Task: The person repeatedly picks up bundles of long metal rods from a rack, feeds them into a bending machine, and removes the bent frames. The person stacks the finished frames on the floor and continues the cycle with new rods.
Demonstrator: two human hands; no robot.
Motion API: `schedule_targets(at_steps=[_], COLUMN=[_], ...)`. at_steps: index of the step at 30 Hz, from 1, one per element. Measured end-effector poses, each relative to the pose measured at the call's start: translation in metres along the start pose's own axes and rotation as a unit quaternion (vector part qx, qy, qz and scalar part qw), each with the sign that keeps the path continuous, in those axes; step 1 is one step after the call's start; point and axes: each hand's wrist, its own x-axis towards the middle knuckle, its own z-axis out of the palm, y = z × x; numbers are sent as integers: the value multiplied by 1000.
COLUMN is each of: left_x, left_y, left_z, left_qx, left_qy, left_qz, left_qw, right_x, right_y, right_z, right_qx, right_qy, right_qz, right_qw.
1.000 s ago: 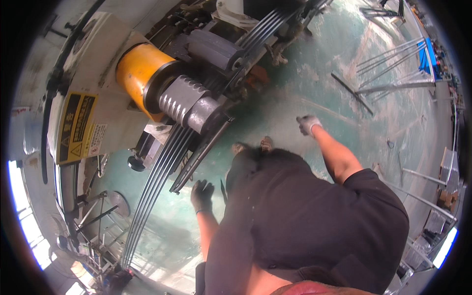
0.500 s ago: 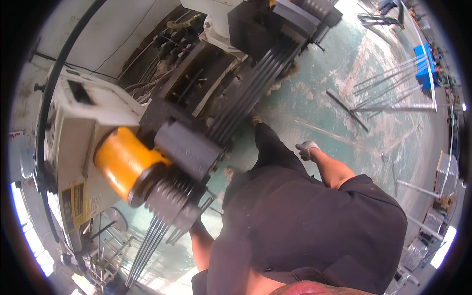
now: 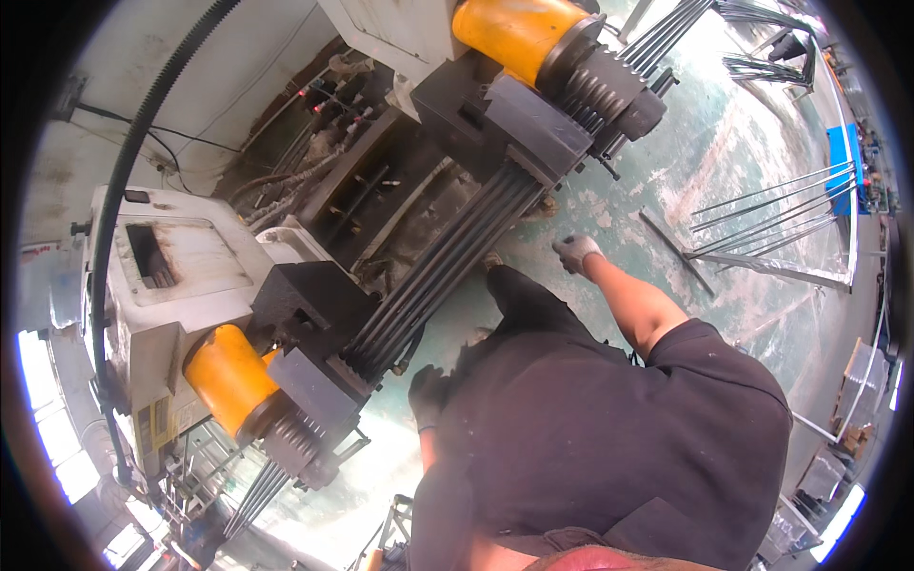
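My left hand (image 3: 428, 395), in a dark-looking glove, is beside the long machine, just below the dark metal rods (image 3: 447, 266). Its fingers look apart, with nothing visible in them. Farther ahead, my right hand (image 3: 575, 254) wears a pale, stained glove; its fingers are loosely curled and I see nothing in the grip. The several rods run side by side between two dark clamp blocks, the near one (image 3: 319, 385) and the far one (image 3: 538, 128). A yellow cylinder stands by each: the near cylinder (image 3: 228, 376) and the far cylinder (image 3: 519, 33).
A black corrugated hose (image 3: 119, 181) arches over the white machine housing (image 3: 190, 247) at left. To the right, thin rods (image 3: 771, 209) rest on a metal frame (image 3: 781, 270) above the green floor (image 3: 657, 181). More dark rods (image 3: 766, 68) lie at the far right.
My view has shifted along the machine, and more of both clamp heads shows. My left hand, hidden behind the near head before, is now visible. My right hand has moved forward.
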Motion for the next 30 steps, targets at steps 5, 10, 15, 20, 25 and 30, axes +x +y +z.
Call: schedule_targets(at_steps=[5,10,15,20,25,30], left_x=[6,-20,-33,-52,-127,-177], left_y=[1,-18,-64,-51,68,197], left_z=[-46,-101,-159,-220,-249,-262], left_qx=[-52,-99,-278,-185,402,-133], left_qy=[17,134,198,295,573,627], left_qz=[-45,-53,-91,58,89,252], left_qw=[997,985,936,935,709,725], right_x=[-24,-61,-98,-69,-93,-135], right_y=[78,147,183,166,20,-119], right_z=[4,3,-16,-87,-197,-269], right_qx=[-54,-119,-186,-240,-151,-105], right_qy=[-2,24,54,182,324,481], right_qz=[33,26,13,-52,-117,-279], right_qw=[998,992,981,952,927,825])
